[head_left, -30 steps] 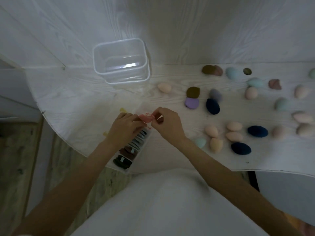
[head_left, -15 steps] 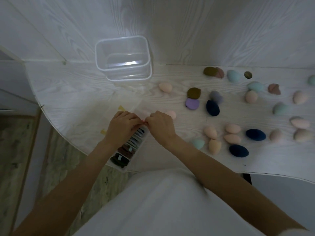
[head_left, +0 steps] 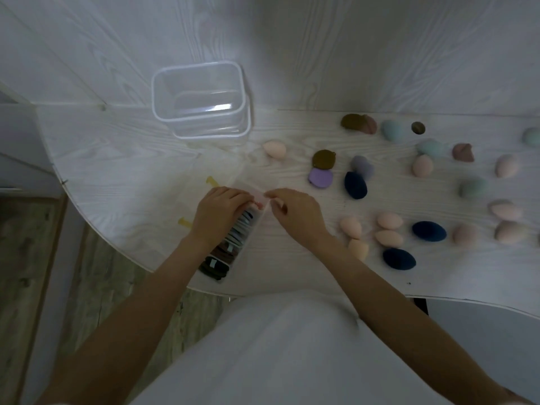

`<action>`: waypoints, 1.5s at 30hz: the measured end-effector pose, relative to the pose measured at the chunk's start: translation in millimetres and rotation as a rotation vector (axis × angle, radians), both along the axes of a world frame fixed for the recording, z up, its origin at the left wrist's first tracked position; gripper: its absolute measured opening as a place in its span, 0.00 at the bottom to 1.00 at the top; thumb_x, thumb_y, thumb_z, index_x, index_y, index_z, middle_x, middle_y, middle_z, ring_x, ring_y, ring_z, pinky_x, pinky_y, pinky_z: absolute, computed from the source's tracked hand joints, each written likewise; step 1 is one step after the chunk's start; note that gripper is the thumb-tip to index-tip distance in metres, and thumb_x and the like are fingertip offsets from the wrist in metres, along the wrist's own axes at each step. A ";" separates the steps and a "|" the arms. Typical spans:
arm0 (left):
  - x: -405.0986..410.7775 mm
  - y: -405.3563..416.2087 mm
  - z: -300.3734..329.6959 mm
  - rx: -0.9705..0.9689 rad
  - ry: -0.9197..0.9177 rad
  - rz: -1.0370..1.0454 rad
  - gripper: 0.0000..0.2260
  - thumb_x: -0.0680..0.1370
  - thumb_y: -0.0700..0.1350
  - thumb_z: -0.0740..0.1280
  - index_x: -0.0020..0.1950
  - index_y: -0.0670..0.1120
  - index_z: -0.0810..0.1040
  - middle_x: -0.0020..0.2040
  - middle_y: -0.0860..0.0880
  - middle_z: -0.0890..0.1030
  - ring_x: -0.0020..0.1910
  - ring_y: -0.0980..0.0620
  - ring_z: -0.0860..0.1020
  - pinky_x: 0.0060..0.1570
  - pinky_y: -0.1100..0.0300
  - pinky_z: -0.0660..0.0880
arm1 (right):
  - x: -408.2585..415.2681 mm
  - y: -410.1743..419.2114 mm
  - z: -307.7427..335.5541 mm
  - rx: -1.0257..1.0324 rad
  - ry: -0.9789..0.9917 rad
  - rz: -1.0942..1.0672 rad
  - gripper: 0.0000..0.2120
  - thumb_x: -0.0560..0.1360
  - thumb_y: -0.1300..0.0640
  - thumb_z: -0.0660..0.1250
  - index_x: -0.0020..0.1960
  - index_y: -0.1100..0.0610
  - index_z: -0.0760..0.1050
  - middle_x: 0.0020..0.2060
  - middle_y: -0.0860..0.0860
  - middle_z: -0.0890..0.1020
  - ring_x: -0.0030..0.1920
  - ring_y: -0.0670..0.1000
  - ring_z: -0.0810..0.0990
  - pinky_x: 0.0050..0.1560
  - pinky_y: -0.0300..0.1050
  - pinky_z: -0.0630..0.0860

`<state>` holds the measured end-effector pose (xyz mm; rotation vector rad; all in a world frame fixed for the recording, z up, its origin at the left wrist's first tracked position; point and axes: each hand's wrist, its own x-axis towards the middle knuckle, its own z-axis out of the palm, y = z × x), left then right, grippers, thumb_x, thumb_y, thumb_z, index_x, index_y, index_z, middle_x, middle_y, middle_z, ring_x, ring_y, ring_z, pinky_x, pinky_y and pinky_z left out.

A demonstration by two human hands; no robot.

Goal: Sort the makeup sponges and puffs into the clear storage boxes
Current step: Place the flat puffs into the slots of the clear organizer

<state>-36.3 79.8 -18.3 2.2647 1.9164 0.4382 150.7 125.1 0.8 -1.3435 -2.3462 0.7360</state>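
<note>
Since a second ago both hands dropped onto the far end of the narrow clear box (head_left: 233,247); pink puff (head_left: 258,200) now pressed in there. Left hand (head_left: 217,213) fingers curled over the puff row, touching it. Right hand (head_left: 295,217) fingers curled at the box rim; can't tell if pinching anything. Loose sponges (head_left: 388,229) spread right. Empty clear tub (head_left: 201,97) at far wall.

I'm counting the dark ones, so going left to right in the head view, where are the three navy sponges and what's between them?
Navy sponge beside the purple puff → navy sponge nearest the table edge → navy sponge in the peach cluster. Peach sponges lie between the first and the last.
</note>
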 end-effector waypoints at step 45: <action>36.1 44.5 -9.3 0.048 -0.033 0.123 0.09 0.76 0.48 0.63 0.47 0.46 0.82 0.47 0.49 0.83 0.40 0.48 0.79 0.44 0.57 0.68 | 102.5 180.3 -12.3 -0.213 -0.125 -0.577 0.13 0.76 0.51 0.65 0.52 0.61 0.73 0.50 0.56 0.76 0.45 0.51 0.74 0.41 0.44 0.68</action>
